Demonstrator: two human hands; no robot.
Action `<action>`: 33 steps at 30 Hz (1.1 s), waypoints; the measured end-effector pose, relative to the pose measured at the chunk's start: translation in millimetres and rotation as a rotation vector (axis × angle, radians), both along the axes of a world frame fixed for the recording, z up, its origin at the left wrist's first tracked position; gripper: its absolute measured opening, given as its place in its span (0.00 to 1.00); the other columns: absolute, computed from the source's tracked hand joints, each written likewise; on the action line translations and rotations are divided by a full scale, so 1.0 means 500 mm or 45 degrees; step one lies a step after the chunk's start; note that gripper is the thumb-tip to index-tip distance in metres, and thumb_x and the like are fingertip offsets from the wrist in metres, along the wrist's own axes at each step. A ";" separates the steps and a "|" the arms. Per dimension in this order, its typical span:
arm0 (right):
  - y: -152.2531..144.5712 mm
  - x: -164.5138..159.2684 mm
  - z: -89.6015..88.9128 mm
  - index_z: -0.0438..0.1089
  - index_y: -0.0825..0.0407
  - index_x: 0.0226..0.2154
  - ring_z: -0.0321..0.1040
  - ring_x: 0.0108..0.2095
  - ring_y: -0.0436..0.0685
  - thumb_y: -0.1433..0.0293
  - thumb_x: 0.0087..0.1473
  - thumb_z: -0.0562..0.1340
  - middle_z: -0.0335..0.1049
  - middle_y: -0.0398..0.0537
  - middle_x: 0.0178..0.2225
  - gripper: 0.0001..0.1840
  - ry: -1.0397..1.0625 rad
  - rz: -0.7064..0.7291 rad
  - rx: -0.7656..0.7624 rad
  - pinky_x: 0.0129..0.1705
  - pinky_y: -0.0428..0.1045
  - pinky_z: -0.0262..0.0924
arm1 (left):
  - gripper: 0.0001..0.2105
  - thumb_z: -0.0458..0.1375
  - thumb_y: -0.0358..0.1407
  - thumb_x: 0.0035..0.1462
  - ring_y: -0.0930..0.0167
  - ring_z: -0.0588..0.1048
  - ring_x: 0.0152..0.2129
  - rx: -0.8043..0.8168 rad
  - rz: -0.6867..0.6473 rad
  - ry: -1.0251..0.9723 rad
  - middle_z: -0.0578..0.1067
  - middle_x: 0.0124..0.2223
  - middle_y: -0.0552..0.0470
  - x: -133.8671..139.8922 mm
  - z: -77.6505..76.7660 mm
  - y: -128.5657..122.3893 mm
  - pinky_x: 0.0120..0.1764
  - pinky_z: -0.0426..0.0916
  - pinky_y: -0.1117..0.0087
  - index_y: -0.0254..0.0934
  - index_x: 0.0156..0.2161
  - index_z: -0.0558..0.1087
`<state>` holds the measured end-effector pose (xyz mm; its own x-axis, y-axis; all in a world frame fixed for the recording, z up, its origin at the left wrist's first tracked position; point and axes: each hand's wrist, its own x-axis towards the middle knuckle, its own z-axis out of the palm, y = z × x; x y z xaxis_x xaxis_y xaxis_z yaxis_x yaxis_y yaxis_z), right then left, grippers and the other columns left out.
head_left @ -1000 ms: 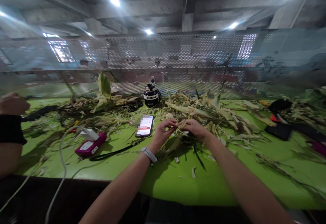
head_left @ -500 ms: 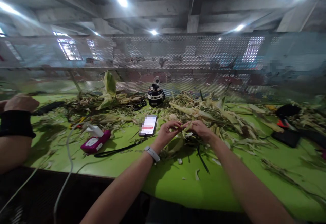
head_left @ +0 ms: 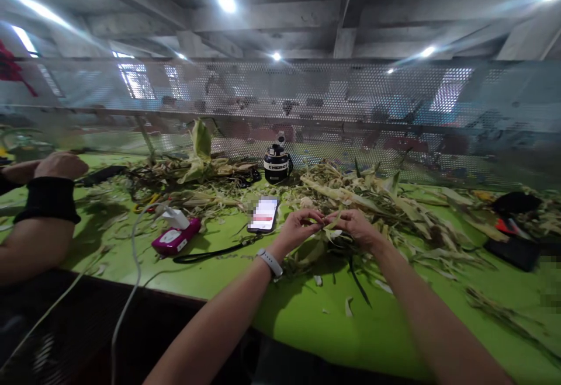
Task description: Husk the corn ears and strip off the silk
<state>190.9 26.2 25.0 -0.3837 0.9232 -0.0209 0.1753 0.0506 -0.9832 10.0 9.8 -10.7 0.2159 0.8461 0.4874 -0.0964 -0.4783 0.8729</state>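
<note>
My left hand (head_left: 301, 230) and my right hand (head_left: 358, 230) meet fingertip to fingertip just above the green table (head_left: 324, 326). Both are closed in a pinch on a pale strip of corn husk (head_left: 333, 221), partly hidden by the fingers. Below them lie more loose husk leaves (head_left: 312, 252) and a dark narrow strip (head_left: 359, 283). A heap of dry corn husks (head_left: 407, 215) spreads behind and to the right of my right hand. Left of my left hand lies a phone (head_left: 264, 214) with its screen lit.
A black bottle (head_left: 277, 166) stands at the back before a perforated metal screen (head_left: 342, 93). On the left are a purple power strip (head_left: 177, 238) with a white plug, a cable (head_left: 135, 262) and another person's arm (head_left: 39, 227). A dark flat object (head_left: 512, 252) lies at right.
The view has turned slightly left, so everything sits further right in the picture. My hands keep their pinch on the husk with little visible movement.
</note>
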 end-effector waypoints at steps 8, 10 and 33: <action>0.004 0.006 -0.007 0.70 0.54 0.23 0.67 0.25 0.51 0.58 0.32 0.71 0.71 0.42 0.22 0.19 0.119 0.063 -0.129 0.32 0.47 0.60 | 0.10 0.67 0.35 0.40 0.70 0.74 0.33 -0.280 -0.021 -0.131 0.77 0.34 0.49 -0.001 0.000 0.001 0.40 0.67 0.69 0.34 0.29 0.74; 0.005 0.006 -0.007 0.69 0.54 0.22 0.67 0.25 0.51 0.58 0.30 0.72 0.71 0.41 0.22 0.20 0.164 0.021 -0.132 0.34 0.48 0.60 | 0.11 0.68 0.36 0.39 0.71 0.73 0.31 -0.328 -0.005 -0.160 0.77 0.33 0.50 0.000 0.004 -0.001 0.39 0.66 0.70 0.33 0.29 0.74; 0.000 -0.012 -0.001 0.67 0.53 0.24 0.52 0.17 0.45 0.60 0.36 0.66 0.62 0.36 0.17 0.15 0.068 -0.144 0.008 0.21 0.44 0.47 | 0.18 0.69 0.34 0.36 0.74 0.71 0.28 -0.521 -0.175 -0.201 0.75 0.29 0.53 -0.002 0.017 -0.011 0.38 0.64 0.71 0.33 0.37 0.75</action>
<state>184.7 26.2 24.3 -0.2778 0.9606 0.0030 0.1273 0.0399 -0.9911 8.9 4.3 -2.1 0.2891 0.9446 0.1555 -0.2820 -0.0711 0.9568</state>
